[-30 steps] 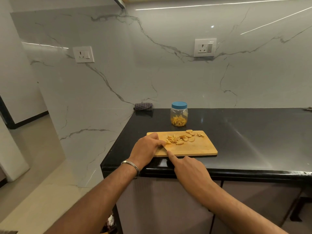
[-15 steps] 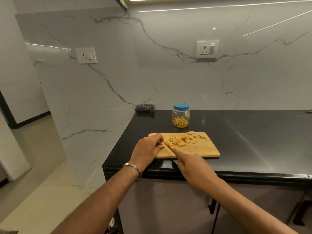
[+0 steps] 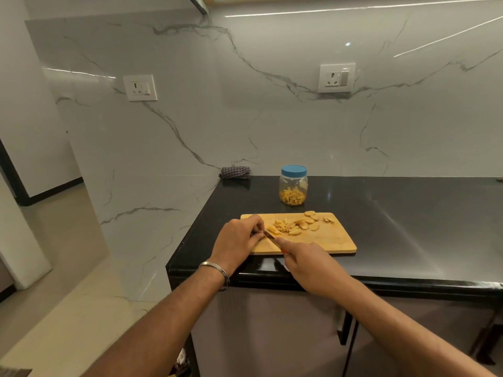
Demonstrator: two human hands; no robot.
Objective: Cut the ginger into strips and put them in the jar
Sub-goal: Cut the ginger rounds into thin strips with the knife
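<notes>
Two hands share the cutting: left hand (image 3: 239,238) pins a ginger slice (image 3: 273,229), right hand (image 3: 313,263) apparently grips the knife (image 3: 269,235). Next, slice beside the fingertips.

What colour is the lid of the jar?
The lid of the jar is blue; the head view shows it.

your single head view looks forward and down from close above the countertop's (image 3: 408,227) near left corner, facing the marble wall (image 3: 272,118).
</notes>
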